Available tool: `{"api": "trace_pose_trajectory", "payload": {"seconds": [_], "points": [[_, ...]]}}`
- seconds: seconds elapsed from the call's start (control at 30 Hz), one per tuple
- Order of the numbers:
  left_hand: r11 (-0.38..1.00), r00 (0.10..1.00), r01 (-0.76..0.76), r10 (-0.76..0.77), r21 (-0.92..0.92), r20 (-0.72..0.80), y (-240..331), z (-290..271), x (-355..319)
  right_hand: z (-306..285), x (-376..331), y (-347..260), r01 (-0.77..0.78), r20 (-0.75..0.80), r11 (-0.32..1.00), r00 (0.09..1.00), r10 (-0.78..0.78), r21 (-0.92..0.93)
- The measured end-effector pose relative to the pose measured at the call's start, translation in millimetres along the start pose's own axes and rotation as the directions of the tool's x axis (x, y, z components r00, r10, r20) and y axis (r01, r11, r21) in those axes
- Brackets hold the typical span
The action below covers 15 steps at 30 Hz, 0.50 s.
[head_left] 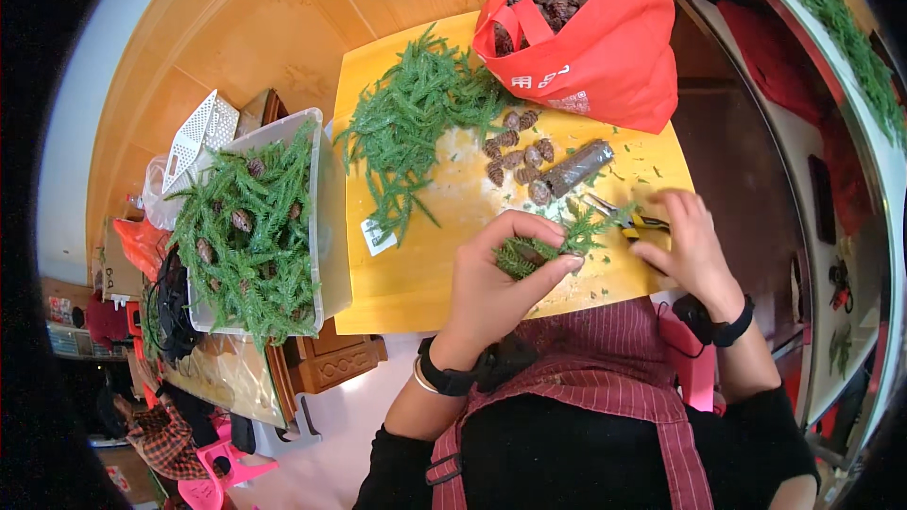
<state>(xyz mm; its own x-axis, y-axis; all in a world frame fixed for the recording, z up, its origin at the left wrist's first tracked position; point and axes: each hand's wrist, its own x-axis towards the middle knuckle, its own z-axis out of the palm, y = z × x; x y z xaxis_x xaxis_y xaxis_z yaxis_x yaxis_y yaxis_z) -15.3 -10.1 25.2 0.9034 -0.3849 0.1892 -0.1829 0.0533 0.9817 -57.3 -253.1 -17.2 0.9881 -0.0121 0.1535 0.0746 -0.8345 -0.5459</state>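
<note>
Left hand (501, 269) pinches sprig (553, 244) with cone, just below cone pile (518, 159) on tabletop (416, 264). Right hand (688, 244) flat, fingers spread over pliers (628, 217), gripping nothing. Risk: loose pinch, cone slips from sprig.

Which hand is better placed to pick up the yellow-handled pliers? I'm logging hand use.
Right, probably. The right hand already rests on the yellow-handled pliers, while the left hand is busy pinching the green sprig.
</note>
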Motion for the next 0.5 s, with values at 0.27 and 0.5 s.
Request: {"api": "trace_pose_trajectory", "payload": {"seconds": [0.27,0.5], "points": [[0.947,0.977,0.192,-0.159,-0.257,0.144,2.5,-8.5,0.8,15.8,-18.4,21.3,0.035,0.110,0.996,0.994,-0.026,-0.079],[0.841,0.921,0.356,-0.242,-0.407,0.305,-1.7,-13.8,4.5,-9.8,-24.7,36.2,-0.254,0.238,0.920,0.954,0.185,0.300]]}}
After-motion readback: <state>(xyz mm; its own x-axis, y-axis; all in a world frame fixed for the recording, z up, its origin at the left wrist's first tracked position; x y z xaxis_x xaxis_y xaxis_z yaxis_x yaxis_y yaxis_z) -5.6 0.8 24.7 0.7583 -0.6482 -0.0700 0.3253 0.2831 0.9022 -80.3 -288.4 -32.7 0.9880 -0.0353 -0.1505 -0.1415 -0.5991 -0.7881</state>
